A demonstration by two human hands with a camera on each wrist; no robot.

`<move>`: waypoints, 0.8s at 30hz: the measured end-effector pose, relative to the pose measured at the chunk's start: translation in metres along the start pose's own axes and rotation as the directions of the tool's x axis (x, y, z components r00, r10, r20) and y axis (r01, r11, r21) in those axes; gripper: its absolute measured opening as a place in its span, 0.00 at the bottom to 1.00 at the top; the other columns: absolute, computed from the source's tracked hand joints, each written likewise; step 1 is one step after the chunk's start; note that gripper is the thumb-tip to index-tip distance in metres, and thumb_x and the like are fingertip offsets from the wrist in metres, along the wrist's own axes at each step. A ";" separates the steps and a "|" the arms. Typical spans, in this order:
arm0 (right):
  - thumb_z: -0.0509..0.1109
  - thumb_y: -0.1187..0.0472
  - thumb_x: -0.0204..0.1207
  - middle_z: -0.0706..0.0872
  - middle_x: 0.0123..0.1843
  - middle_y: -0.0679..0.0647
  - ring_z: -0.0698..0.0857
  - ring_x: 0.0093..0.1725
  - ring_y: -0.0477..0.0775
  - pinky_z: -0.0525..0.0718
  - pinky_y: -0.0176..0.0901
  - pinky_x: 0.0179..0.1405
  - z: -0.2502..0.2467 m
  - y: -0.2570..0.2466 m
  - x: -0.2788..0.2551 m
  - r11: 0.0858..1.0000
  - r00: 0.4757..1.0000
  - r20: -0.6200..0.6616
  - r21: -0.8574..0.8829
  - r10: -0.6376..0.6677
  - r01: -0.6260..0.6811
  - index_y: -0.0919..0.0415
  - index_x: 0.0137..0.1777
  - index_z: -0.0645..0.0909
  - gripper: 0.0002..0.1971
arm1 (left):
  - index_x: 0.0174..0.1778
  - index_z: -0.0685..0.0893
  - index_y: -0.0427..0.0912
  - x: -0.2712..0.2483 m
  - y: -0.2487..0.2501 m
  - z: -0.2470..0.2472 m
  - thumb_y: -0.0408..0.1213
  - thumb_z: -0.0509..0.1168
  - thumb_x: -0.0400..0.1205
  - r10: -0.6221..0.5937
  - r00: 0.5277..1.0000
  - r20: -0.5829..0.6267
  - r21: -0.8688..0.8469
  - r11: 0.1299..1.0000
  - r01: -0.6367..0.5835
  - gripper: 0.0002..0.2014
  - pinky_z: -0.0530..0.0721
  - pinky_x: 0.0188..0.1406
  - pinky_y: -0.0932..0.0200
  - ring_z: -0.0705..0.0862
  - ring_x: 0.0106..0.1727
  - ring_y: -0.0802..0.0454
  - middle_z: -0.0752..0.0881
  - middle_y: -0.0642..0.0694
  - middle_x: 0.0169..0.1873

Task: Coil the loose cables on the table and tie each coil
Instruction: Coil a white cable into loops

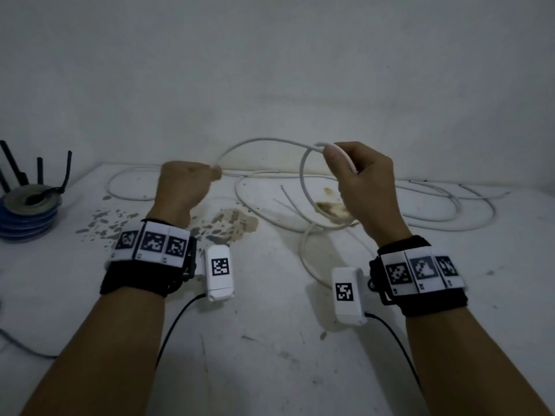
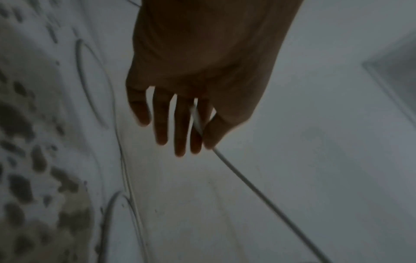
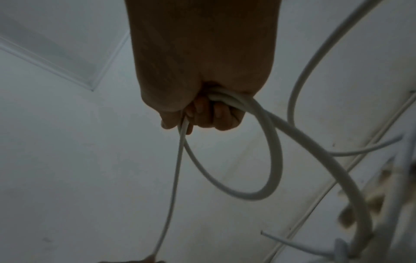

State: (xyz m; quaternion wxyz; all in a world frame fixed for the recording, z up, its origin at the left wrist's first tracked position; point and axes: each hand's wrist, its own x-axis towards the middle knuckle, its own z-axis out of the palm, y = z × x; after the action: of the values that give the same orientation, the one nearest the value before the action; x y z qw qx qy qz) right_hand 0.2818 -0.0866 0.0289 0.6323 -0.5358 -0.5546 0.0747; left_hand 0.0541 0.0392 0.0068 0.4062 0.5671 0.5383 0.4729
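A long white cable (image 1: 264,140) arcs in the air between both hands above the stained white table (image 1: 270,355). My left hand (image 1: 214,172) pinches it between thumb and forefinger; in the left wrist view the cable (image 2: 258,192) runs out from under the thumb of that hand (image 2: 202,135), the other fingers hanging straight. My right hand (image 1: 339,163) is raised and grips a round loop of the same cable. In the right wrist view its fingers (image 3: 202,115) curl round two strands, and the loop (image 3: 274,154) hangs below. The rest of the cable lies slack on the table (image 1: 450,211).
A stack of tape rolls (image 1: 28,211) with black ties (image 1: 18,166) standing behind it sits at the far left. Brown stains (image 1: 234,223) mark the table's middle. A thin grey wire (image 1: 24,346) lies at the left front edge. A wall closes the back.
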 end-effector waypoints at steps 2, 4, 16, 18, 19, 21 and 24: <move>0.70 0.56 0.83 0.75 0.25 0.51 0.69 0.23 0.50 0.69 0.38 0.19 0.005 -0.004 0.000 0.998 0.999 0.030 0.056 0.029 -0.031 0.52 0.45 0.87 0.07 | 0.66 0.86 0.41 -0.005 0.001 0.006 0.50 0.78 0.74 0.022 0.984 0.174 0.259 0.963 -0.067 0.27 0.79 0.62 0.58 0.85 0.62 0.49 0.88 0.45 0.62; 0.68 0.56 0.84 0.74 0.22 0.42 0.69 0.22 0.48 0.69 0.40 0.21 0.007 -0.004 0.001 0.999 0.996 0.092 0.035 0.010 -0.013 0.52 0.45 0.87 0.08 | 0.83 0.68 0.48 -0.013 0.008 0.012 0.60 0.77 0.70 0.070 0.950 0.305 0.364 0.913 -0.184 0.46 0.72 0.77 0.48 0.73 0.77 0.48 0.74 0.48 0.79; 0.66 0.60 0.86 0.75 0.20 0.47 0.71 0.20 0.47 0.69 0.36 0.20 0.005 -0.009 0.000 0.995 0.990 0.143 0.091 0.017 -0.031 0.63 0.47 0.90 0.12 | 0.69 0.84 0.35 -0.049 0.031 0.039 0.37 0.66 0.86 0.471 0.740 0.480 -0.145 0.875 -0.463 0.17 0.88 0.60 0.46 0.91 0.54 0.51 0.88 0.44 0.64; 0.65 0.58 0.87 0.77 0.20 0.53 0.71 0.19 0.50 0.69 0.35 0.19 -0.002 -0.008 0.004 0.990 0.996 0.076 0.127 0.056 -0.065 0.64 0.46 0.88 0.14 | 0.67 0.84 0.32 -0.043 0.030 0.035 0.36 0.67 0.85 0.433 0.817 0.380 -0.209 0.901 -0.380 0.17 0.90 0.55 0.48 0.92 0.52 0.49 0.85 0.42 0.67; 0.65 0.57 0.87 0.80 0.21 0.58 0.72 0.19 0.51 0.69 0.35 0.19 -0.005 -0.008 0.006 0.986 0.996 0.052 0.146 0.069 -0.076 0.65 0.47 0.88 0.14 | 0.65 0.85 0.32 -0.040 0.031 0.033 0.36 0.68 0.84 0.412 0.850 0.329 -0.246 0.906 -0.344 0.16 0.91 0.52 0.50 0.92 0.51 0.48 0.85 0.42 0.67; 0.63 0.55 0.88 0.83 0.24 0.63 0.73 0.18 0.53 0.71 0.36 0.18 -0.010 -0.007 0.006 0.983 0.997 0.019 0.163 0.081 -0.083 0.67 0.48 0.86 0.16 | 0.63 0.87 0.34 -0.036 0.030 0.030 0.36 0.69 0.83 0.349 0.903 0.250 -0.305 0.914 -0.268 0.15 0.91 0.49 0.51 0.93 0.49 0.46 0.88 0.41 0.62; 0.63 0.54 0.88 0.80 0.22 0.57 0.74 0.20 0.51 0.74 0.40 0.21 -0.002 -0.005 0.003 0.987 0.996 0.040 0.136 0.079 -0.084 0.64 0.48 0.86 0.16 | 0.62 0.87 0.36 -0.034 0.029 0.029 0.34 0.67 0.85 0.279 0.927 0.252 -0.293 0.935 -0.201 0.12 0.91 0.52 0.48 0.93 0.49 0.45 0.91 0.39 0.55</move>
State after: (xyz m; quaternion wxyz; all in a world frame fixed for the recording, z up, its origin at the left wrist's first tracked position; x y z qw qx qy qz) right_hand 0.2820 -0.0879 0.0344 0.6543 -0.5118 -0.5368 0.1477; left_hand 0.0894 0.0039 0.0252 0.4904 0.6336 0.3317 0.4981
